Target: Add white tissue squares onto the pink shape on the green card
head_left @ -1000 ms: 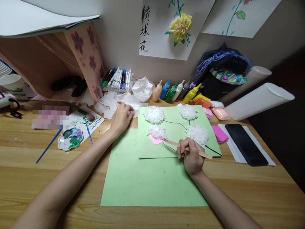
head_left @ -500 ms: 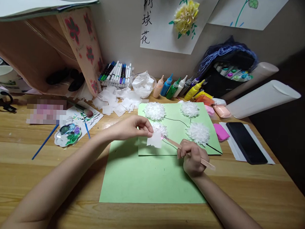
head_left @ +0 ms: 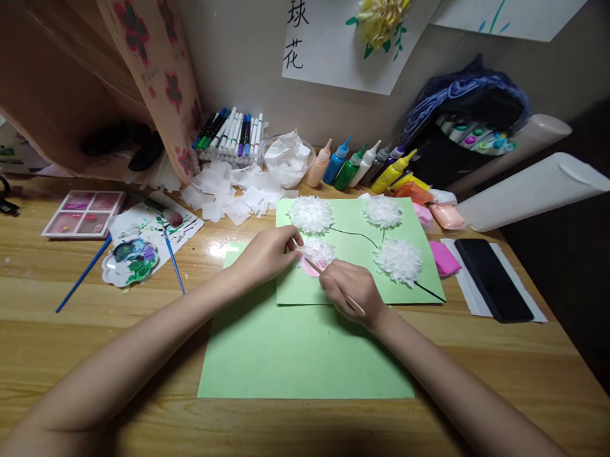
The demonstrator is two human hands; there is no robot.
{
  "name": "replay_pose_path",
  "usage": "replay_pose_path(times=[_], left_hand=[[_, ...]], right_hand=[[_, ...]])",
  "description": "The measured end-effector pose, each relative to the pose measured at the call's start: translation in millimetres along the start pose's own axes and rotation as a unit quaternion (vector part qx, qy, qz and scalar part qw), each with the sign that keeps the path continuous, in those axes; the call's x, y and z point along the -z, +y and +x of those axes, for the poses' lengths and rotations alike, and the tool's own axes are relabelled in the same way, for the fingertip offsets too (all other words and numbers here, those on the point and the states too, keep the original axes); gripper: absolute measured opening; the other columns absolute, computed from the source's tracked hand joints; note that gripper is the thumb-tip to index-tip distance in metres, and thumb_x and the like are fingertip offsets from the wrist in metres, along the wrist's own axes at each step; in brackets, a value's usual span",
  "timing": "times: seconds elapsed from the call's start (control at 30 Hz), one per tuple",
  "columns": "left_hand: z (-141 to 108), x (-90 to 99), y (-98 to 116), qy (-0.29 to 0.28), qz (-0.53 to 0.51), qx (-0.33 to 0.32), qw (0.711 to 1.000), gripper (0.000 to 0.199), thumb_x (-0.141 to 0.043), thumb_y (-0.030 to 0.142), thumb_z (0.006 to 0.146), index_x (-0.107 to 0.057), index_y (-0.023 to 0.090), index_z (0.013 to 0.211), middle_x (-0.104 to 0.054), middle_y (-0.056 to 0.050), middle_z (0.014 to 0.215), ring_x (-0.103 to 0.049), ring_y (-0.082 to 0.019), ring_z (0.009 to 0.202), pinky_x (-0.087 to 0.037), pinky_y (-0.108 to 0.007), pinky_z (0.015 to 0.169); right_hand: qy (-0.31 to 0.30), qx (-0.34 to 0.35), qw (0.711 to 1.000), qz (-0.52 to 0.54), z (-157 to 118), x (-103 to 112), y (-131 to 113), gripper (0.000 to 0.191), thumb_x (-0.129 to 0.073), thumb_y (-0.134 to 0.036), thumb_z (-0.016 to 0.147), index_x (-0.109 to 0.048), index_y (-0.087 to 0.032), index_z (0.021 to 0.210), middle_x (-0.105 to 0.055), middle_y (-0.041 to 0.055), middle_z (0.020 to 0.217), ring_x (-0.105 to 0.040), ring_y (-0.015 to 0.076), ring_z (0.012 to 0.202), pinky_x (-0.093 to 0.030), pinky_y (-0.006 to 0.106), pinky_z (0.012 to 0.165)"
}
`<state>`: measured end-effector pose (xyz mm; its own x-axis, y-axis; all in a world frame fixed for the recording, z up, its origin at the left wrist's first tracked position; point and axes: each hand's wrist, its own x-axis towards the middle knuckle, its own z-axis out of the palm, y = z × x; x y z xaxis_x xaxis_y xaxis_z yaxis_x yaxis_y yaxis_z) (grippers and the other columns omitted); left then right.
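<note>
My right hand [head_left: 353, 287] is closed around a flat wooden stick [head_left: 355, 305], which points left and down toward a pink patch [head_left: 311, 267] on the green card [head_left: 353, 293]. At the stick's far tip, my left hand [head_left: 271, 254] has its thumb and fingers pinched together. What lies between those fingertips is too small to make out. Just behind them is a white ruffled paper flower [head_left: 318, 250], partly covered by my hands. More such flowers sit on the card: one at back left [head_left: 311, 214], one at back right [head_left: 382, 211] and one at front right [head_left: 398, 261].
A larger green sheet [head_left: 305, 362] lies under the card. Behind are loose white paper squares [head_left: 235, 209], a bowl of white paper [head_left: 287, 162], markers [head_left: 235, 136] and paint bottles [head_left: 348, 169]. A paint palette [head_left: 126, 270] lies left, a phone [head_left: 493, 280] right.
The white paper square in my left fingers no longer shows flat. My right hand has moved left with the stick, and its tip now meets my left fingertips. The view has shifted slightly.
</note>
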<state>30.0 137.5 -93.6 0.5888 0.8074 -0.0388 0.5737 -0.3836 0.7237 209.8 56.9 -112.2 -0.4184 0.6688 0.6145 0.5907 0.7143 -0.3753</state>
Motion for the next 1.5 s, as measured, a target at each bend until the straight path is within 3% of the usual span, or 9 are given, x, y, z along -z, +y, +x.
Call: replay_pose_path(times=[0.23, 0.4, 0.47, 0.6, 0.73, 0.87, 1.0, 1.23, 1.5], left_hand=[[2, -3.6, -3, 0.007, -0.007, 0.028, 1.000, 0.011, -0.057, 0.021, 0.080, -0.060, 0.018, 0.090, -0.068, -0.002, 0.077, -0.062, -0.016, 0.071, -0.041, -0.026, 0.061], [3, -3.8, -4, 0.020, -0.001, 0.040, 0.999, 0.011, -0.056, 0.024, 0.082, -0.061, 0.018, 0.089, -0.070, -0.003, 0.079, -0.063, -0.018, 0.072, -0.042, -0.027, 0.062], [2, -4.4, -3, 0.021, -0.006, 0.046, 0.999, 0.011, -0.053, 0.025, 0.084, -0.061, 0.018, 0.087, -0.070, -0.003, 0.077, -0.063, -0.018, 0.071, -0.042, -0.027, 0.063], [0, -7.7, -1, 0.030, -0.019, 0.049, 0.998, 0.013, -0.046, 0.020, 0.088, -0.058, 0.018, 0.085, -0.070, -0.001, 0.070, -0.063, -0.017, 0.069, -0.042, -0.028, 0.066], [-1, -11.9, -4, 0.044, -0.019, 0.047, 0.998, 0.015, -0.043, 0.020, 0.089, -0.057, 0.019, 0.085, -0.069, 0.000, 0.070, -0.063, -0.017, 0.068, -0.041, -0.028, 0.066], [0, -15.5, -8, 0.053, -0.015, 0.041, 0.998, 0.015, -0.043, 0.021, 0.090, -0.057, 0.019, 0.086, -0.069, 0.000, 0.070, -0.062, -0.017, 0.067, -0.041, -0.028, 0.065], [1, -17.4, -10, 0.057, -0.010, 0.034, 0.998, 0.017, -0.042, 0.021, 0.090, -0.058, 0.018, 0.086, -0.069, 0.000, 0.070, -0.062, -0.018, 0.067, -0.040, -0.028, 0.065], [1, -16.8, -8, 0.054, -0.021, 0.043, 0.997, 0.017, -0.042, 0.022, 0.091, -0.058, 0.018, 0.087, -0.068, -0.001, 0.069, -0.061, -0.017, 0.067, -0.040, -0.028, 0.064], [0, -16.2, -8, 0.052, -0.027, 0.033, 0.998, 0.018, -0.040, 0.023, 0.091, -0.058, 0.019, 0.087, -0.068, -0.001, 0.071, -0.061, -0.017, 0.067, -0.041, -0.028, 0.065]], right_hand=[[-0.022, -0.023, 0.999, -0.015, 6, -4, 6, 0.028, -0.037, -0.013, 0.094, -0.041, -0.022, 0.068, -0.043, -0.0019, 0.053, -0.039, 0.0132, 0.048, -0.032, 0.027, 0.050], [-0.008, -0.158, 0.986, 0.046, 9, -6, 3, 0.034, -0.033, -0.021, 0.097, -0.042, -0.022, 0.064, -0.048, -0.0014, 0.052, -0.046, 0.0123, 0.048, -0.037, 0.026, 0.052], [0.021, -0.256, 0.961, 0.107, 13, -7, -1, 0.037, -0.033, -0.027, 0.098, -0.043, -0.021, 0.062, -0.050, -0.0015, 0.051, -0.049, 0.0118, 0.048, -0.039, 0.025, 0.052], [0.114, -0.428, 0.874, 0.199, 26, -11, -6, 0.042, -0.038, -0.040, 0.097, -0.043, -0.021, 0.060, -0.049, -0.0033, 0.044, -0.050, 0.0105, 0.043, -0.039, 0.023, 0.045], [0.144, -0.502, 0.824, 0.222, 36, -12, -5, 0.043, -0.044, -0.050, 0.092, -0.045, -0.020, 0.060, -0.051, -0.0032, 0.041, -0.049, 0.0098, 0.038, -0.035, 0.020, 0.038], [0.155, -0.527, 0.788, 0.276, 33, -8, -3, 0.044, -0.046, -0.054, 0.089, -0.046, -0.020, 0.061, -0.053, -0.0024, 0.041, -0.046, 0.0092, 0.034, -0.030, 0.019, 0.032], [0.155, -0.467, 0.825, 0.279, 21, -4, -8, 0.044, -0.044, -0.051, 0.092, -0.047, -0.020, 0.061, -0.055, -0.0019, 0.045, -0.046, 0.0084, 0.039, -0.033, 0.020, 0.037], [0.075, -0.355, 0.912, 0.188, 8, -7, -12, 0.042, -0.037, -0.039, 0.097, -0.048, -0.020, 0.062, -0.053, -0.0016, 0.054, -0.049, 0.0101, 0.049, -0.040, 0.024, 0.051], [0.015, -0.262, 0.963, 0.053, 11, -9, -10, 0.040, -0.033, -0.032, 0.097, -0.045, -0.022, 0.061, -0.053, 0.0006, 0.054, -0.051, 0.0136, 0.052, -0.041, 0.028, 0.056]])
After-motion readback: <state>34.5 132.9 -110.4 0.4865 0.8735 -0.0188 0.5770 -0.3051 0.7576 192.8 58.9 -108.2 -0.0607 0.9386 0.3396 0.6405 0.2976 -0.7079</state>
